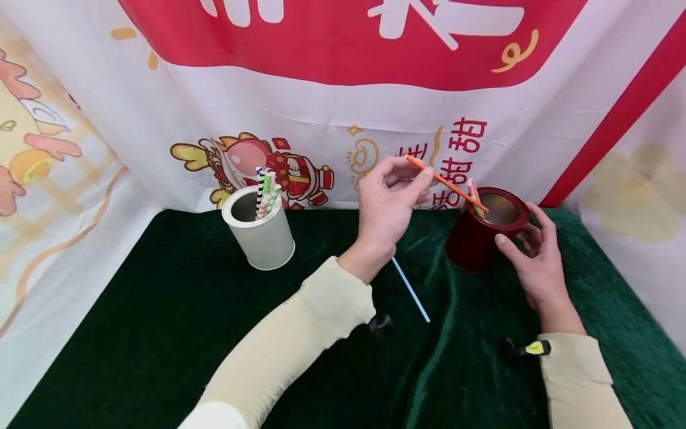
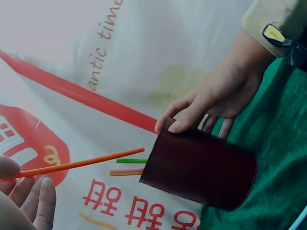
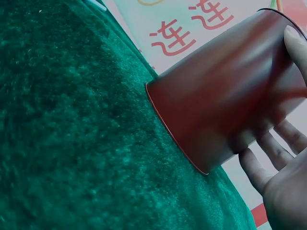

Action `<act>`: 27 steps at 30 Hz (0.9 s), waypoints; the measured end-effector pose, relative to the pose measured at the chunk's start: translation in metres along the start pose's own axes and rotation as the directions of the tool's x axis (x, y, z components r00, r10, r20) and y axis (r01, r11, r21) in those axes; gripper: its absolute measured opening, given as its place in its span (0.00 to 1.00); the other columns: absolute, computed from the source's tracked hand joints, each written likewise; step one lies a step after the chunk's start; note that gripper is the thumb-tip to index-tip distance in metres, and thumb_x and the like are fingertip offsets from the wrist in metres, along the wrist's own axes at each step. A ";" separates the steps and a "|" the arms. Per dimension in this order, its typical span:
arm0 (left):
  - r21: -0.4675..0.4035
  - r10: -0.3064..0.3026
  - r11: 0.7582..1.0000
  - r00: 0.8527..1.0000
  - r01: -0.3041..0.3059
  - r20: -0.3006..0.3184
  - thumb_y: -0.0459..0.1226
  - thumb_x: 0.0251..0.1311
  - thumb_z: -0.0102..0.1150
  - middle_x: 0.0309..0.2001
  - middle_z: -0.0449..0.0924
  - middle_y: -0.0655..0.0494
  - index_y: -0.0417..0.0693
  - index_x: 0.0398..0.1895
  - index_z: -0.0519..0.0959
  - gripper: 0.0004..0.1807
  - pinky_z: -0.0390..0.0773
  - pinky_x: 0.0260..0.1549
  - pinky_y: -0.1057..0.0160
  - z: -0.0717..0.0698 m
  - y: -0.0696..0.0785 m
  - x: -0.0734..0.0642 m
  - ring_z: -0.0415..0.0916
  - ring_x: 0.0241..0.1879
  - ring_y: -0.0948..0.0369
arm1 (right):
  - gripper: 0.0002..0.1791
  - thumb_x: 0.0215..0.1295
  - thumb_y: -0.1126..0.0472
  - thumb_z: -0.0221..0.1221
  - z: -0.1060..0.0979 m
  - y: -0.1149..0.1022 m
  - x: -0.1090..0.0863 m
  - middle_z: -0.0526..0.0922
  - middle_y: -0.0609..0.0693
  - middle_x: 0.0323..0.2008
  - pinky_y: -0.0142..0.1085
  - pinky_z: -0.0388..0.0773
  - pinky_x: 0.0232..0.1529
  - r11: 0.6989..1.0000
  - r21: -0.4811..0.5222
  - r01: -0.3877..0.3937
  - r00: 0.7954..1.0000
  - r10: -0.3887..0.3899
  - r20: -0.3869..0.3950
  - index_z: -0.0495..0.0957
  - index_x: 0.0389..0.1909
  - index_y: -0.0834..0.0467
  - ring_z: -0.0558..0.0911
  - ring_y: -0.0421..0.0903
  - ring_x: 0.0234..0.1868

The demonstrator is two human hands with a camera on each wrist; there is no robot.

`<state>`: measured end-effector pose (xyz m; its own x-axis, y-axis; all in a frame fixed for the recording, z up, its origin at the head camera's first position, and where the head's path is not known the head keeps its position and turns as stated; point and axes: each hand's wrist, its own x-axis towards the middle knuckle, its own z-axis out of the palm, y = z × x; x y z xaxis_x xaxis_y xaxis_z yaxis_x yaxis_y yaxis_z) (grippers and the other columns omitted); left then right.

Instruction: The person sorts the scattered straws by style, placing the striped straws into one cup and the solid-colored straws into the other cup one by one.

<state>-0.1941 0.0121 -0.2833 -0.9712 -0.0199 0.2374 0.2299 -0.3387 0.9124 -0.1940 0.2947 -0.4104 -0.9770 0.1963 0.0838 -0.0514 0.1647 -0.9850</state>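
Note:
My left hand (image 1: 388, 199) pinches an orange straw (image 1: 447, 183) between thumb and fingers. The straw slants down to the right, its lower tip over the mouth of a dark red can (image 1: 474, 238). In the left wrist view, that orange straw (image 2: 81, 164) ends just short of the can's rim. My right hand (image 1: 541, 262) holds the upright can from its right side, thumb near the rim. A green straw (image 2: 132, 161) and a pink one (image 2: 127, 172) stick out of the can. Beneath my left wrist, a blue straw (image 1: 411, 291) lies partly hidden on the cloth.
To the left stands a white can (image 1: 262, 241) with several striped straws (image 1: 266, 193) in it. Dark green velvet cloth (image 1: 145, 333) covers the table. Printed fabric (image 1: 332, 101) hangs behind and at both sides. Each sleeve cuff has a small black device beside it.

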 end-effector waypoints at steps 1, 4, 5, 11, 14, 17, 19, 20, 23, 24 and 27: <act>0.013 0.008 1.000 1.000 -0.008 0.003 0.30 0.70 0.69 0.45 0.90 0.47 0.40 0.49 0.84 0.08 0.91 0.43 0.58 0.003 -0.002 0.000 0.87 0.38 0.61 | 0.45 0.75 0.54 0.67 0.000 0.000 0.000 0.59 0.50 0.85 0.56 0.50 0.87 1.000 0.002 -0.004 1.000 0.004 -0.004 0.53 0.83 0.26 0.62 0.48 0.79; 0.056 0.033 0.998 0.999 -0.034 0.027 0.30 0.71 0.68 0.47 0.89 0.43 0.37 0.51 0.84 0.09 0.91 0.45 0.56 0.009 -0.007 -0.002 0.89 0.41 0.53 | 0.45 0.75 0.54 0.67 -0.001 0.002 -0.001 0.59 0.50 0.85 0.56 0.49 0.87 1.000 0.002 -0.011 1.000 0.011 -0.010 0.53 0.83 0.26 0.62 0.48 0.79; 0.071 0.042 0.996 0.998 -0.045 0.037 0.30 0.71 0.68 0.48 0.89 0.42 0.36 0.51 0.84 0.10 0.91 0.45 0.56 0.011 -0.008 -0.003 0.89 0.42 0.52 | 0.45 0.76 0.54 0.67 -0.001 0.002 -0.001 0.60 0.50 0.85 0.56 0.49 0.87 1.000 -0.003 -0.011 1.000 0.011 -0.012 0.53 0.83 0.26 0.62 0.48 0.79; 0.173 0.056 0.982 0.994 -0.071 0.090 0.31 0.71 0.69 0.48 0.89 0.42 0.37 0.50 0.85 0.09 0.90 0.46 0.63 0.019 -0.019 -0.002 0.84 0.40 0.69 | 0.45 0.76 0.53 0.67 -0.002 0.003 -0.001 0.61 0.50 0.85 0.56 0.50 0.87 1.000 -0.018 -0.002 1.000 0.001 -0.020 0.52 0.83 0.27 0.63 0.48 0.78; 0.201 0.032 0.978 0.994 -0.052 0.100 0.31 0.71 0.69 0.47 0.90 0.44 0.39 0.50 0.86 0.08 0.89 0.46 0.67 0.023 -0.024 0.000 0.83 0.39 0.72 | 0.45 0.75 0.54 0.67 -0.001 0.003 -0.001 0.61 0.50 0.84 0.56 0.50 0.87 1.000 -0.007 0.002 1.000 -0.002 -0.020 0.53 0.83 0.27 0.63 0.47 0.78; 0.219 0.014 0.975 0.994 -0.036 0.104 0.32 0.70 0.70 0.47 0.91 0.46 0.40 0.49 0.87 0.08 0.88 0.44 0.70 0.027 -0.029 0.004 0.84 0.38 0.72 | 0.45 0.75 0.54 0.67 -0.001 0.003 0.000 0.61 0.50 0.84 0.56 0.50 0.87 1.000 -0.012 0.005 1.000 -0.005 -0.025 0.53 0.83 0.26 0.63 0.47 0.78; 0.235 0.007 0.971 0.994 -0.034 0.113 0.33 0.70 0.71 0.46 0.91 0.48 0.42 0.48 0.87 0.08 0.87 0.44 0.71 0.029 -0.032 0.007 0.85 0.37 0.71 | 0.45 0.75 0.53 0.67 0.000 0.003 0.000 0.61 0.49 0.84 0.56 0.50 0.87 1.000 -0.021 0.007 1.000 -0.007 -0.025 0.53 0.83 0.26 0.63 0.48 0.79; 0.242 0.007 0.970 0.993 -0.035 0.119 0.33 0.70 0.71 0.45 0.91 0.48 0.41 0.48 0.87 0.08 0.87 0.44 0.72 0.031 -0.033 0.009 0.85 0.37 0.70 | 0.45 0.75 0.53 0.67 0.000 0.002 0.000 0.61 0.49 0.84 0.56 0.49 0.87 1.000 -0.025 0.008 1.000 -0.009 -0.025 0.53 0.83 0.26 0.63 0.48 0.79; 0.271 -0.017 0.962 0.991 -0.020 0.131 0.33 0.70 0.70 0.45 0.91 0.49 0.42 0.49 0.87 0.08 0.87 0.42 0.72 0.034 -0.037 0.012 0.85 0.36 0.70 | 0.45 0.76 0.52 0.66 0.001 0.002 -0.001 0.61 0.49 0.85 0.56 0.49 0.87 0.999 -0.039 0.015 1.000 -0.016 -0.022 0.52 0.83 0.25 0.63 0.49 0.79; 0.283 -0.028 0.959 0.991 -0.011 0.134 0.33 0.70 0.70 0.45 0.91 0.49 0.42 0.49 0.87 0.08 0.87 0.41 0.72 0.035 -0.038 0.013 0.85 0.35 0.69 | 0.45 0.76 0.52 0.66 0.002 0.002 -0.001 0.61 0.49 0.85 0.57 0.49 0.87 0.999 -0.042 0.016 1.000 -0.017 -0.021 0.52 0.83 0.25 0.63 0.49 0.79; 0.299 -0.072 0.954 0.989 0.031 0.128 0.32 0.71 0.69 0.45 0.91 0.49 0.42 0.50 0.87 0.08 0.87 0.37 0.71 0.037 -0.041 0.015 0.86 0.33 0.68 | 0.45 0.76 0.52 0.66 0.003 0.000 0.000 0.60 0.49 0.85 0.56 0.51 0.87 0.999 -0.049 0.019 1.000 -0.020 -0.020 0.52 0.83 0.25 0.63 0.49 0.79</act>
<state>-0.2161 0.0607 -0.3047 -0.9693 0.1250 0.2119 0.2081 -0.0426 0.9772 -0.1944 0.2918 -0.4114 -0.9713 0.2126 0.1063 -0.0594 0.2158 -0.9746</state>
